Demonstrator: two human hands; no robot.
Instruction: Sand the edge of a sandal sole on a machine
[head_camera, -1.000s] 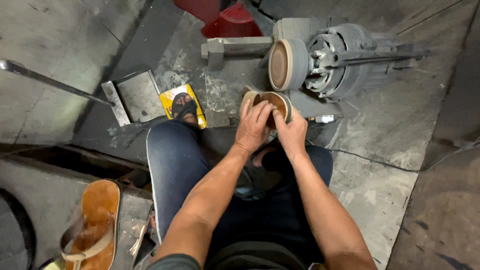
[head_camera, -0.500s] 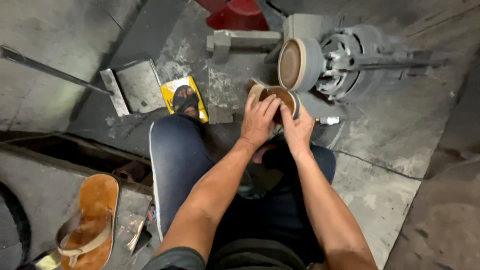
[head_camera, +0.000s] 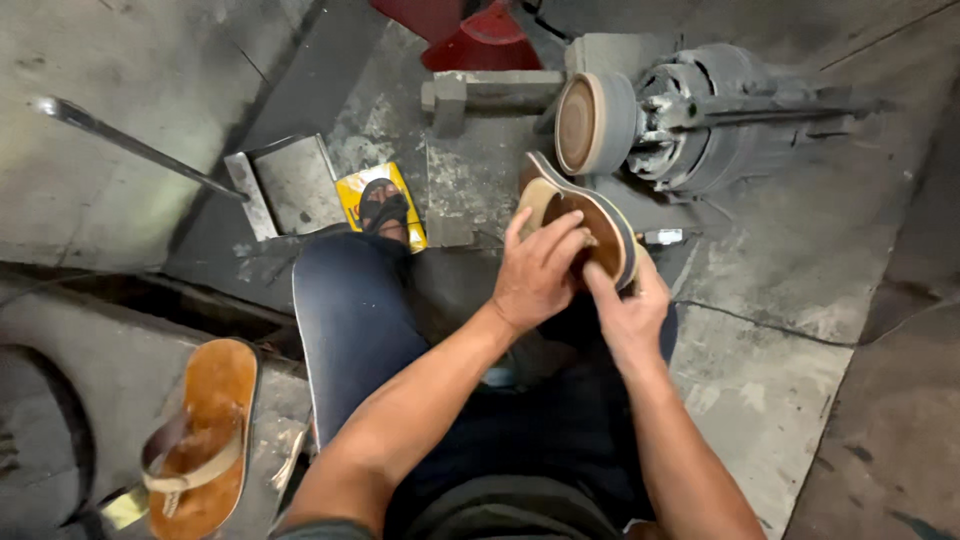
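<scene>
Both hands held a sandal sole (head_camera: 585, 225), an elongated oval piece with a brown, leathery face and a pale, layered rim, tilted on edge just below the grinding wheel (head_camera: 590, 122). The left hand (head_camera: 540, 270) lay over the near face, its grip folded round the sole with fingers spread on the brown surface. The right hand (head_camera: 630, 305) pinched the lower edge from beneath, its grip closed on the sole; most of its fingers were hidden behind the piece. Whether the sole met the wheel could not be made out.

The wheel was a thick disc with a tan, worn face, fixed to a grey, dust-coated motor (head_camera: 720, 120) of rough cast metal. The floor (head_camera: 760, 370) was cracked, stained concrete. A dented metal tray (head_camera: 285, 185) with a long rod handle sat to the left, beside a glossy yellow packet (head_camera: 380, 205). A finished tan sandal (head_camera: 200, 435) with straps lay at lower left. A red object (head_camera: 470, 30) was cut off by the top edge. Dark blue trousers (head_camera: 350, 320) covered the raised knee.
</scene>
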